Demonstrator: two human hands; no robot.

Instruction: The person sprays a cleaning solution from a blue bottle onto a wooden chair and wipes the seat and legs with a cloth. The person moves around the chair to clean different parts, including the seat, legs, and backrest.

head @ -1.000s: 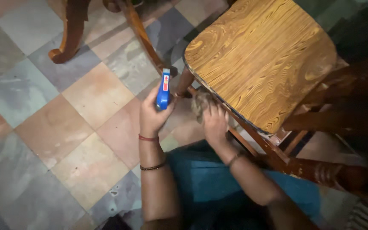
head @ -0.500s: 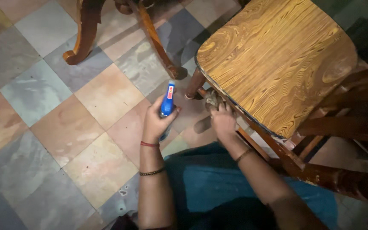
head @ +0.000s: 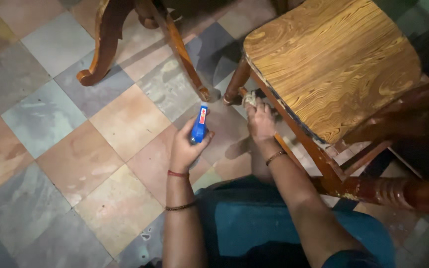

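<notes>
We have our right hand bunched around a small crumpled cloth, fingers closed on it and pressing it against the chair's front rail, just beside the top of the front leg. Our left hand is clamped on a blue spray bottle, held upright with its top pointing away from us, thumb and fingers wrapped round the body; whether a finger sits on the trigger we cannot tell.

We judge the step in hand to be wiping the frame under the seat, with the bottle kept ready just left of the cloth. A next move would call for steady pressure along the narrow rail and for turning the nozzle toward the wood rather than the floor.

Above and right of the cloth fingers lies the chair seat, a yellow board with bold dark grain and a worn edge. Beyond the bottle, 2 curved wooden legs of other furniture stand on the floor, laid in square stone tiles of pink, grey and green. The room is dim. Below our wrists, teal clothing covers our lap.
</notes>
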